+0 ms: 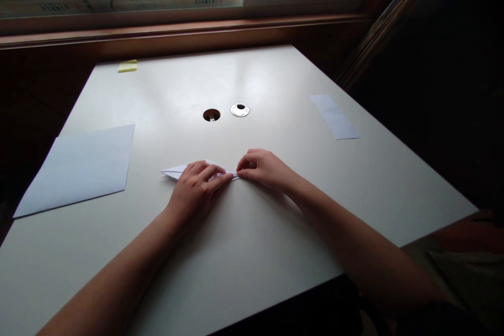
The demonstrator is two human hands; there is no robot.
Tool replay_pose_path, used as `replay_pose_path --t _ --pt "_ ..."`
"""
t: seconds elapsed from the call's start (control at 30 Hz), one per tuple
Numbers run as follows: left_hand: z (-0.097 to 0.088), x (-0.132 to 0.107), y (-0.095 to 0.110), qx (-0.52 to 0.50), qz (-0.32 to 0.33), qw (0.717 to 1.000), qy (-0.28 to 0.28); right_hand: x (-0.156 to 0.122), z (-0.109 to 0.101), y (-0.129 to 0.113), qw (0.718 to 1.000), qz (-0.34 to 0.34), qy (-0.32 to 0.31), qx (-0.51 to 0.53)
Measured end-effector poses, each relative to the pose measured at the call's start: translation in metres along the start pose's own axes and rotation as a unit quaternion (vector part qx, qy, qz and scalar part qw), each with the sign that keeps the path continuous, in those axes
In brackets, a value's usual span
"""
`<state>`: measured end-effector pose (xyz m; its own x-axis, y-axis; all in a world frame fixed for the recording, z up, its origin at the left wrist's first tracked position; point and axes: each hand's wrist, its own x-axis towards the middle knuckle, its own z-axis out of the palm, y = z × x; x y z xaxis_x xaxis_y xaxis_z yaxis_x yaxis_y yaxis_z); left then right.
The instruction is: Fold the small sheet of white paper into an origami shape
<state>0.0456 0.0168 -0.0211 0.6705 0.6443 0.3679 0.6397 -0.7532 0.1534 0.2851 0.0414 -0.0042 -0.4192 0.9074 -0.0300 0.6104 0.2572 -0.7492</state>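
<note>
A folded white paper (pixel 170 172) with a pointed left end lies on the white table (pixel 252 252). Over its middle rests my left hand (pixel 199 181), fingers bent and pressed together, with thumb and fingertips holding the paper down near its right part. My right hand (pixel 260 167) is closed in a pinch on the paper's right end, thumb against the curled fingers. The two hands' fingertips are close together. Much of the folded paper is hidden beneath my left hand.
A stack of white paper sheets (pixel 84 165) lies at the left. A narrow paper strip (pixel 334 116) is on the right. Yellow sticky notes (pixel 128 66) sit near the back left edge. Beyond my hands are a round table hole (pixel 211 115) and a metal grommet cover (pixel 239 110).
</note>
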Motion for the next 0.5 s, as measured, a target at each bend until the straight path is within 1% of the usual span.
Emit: replay_pose_path --t 0.23,0.37,0.5 --pt "0.000 0.003 -0.005 -0.093 -0.073 0.992 0.040 0.001 0.001 0.003 1.000 -0.001 0.003 0.004" --pt "-0.006 0.005 -0.007 -0.125 -0.106 0.986 0.039 0.000 0.001 0.002 1.000 -0.002 0.002 0.003" --pt "-0.012 0.006 -0.011 -0.147 -0.146 0.978 0.025 -0.001 0.000 -0.001 1.000 -0.001 -0.001 0.001"
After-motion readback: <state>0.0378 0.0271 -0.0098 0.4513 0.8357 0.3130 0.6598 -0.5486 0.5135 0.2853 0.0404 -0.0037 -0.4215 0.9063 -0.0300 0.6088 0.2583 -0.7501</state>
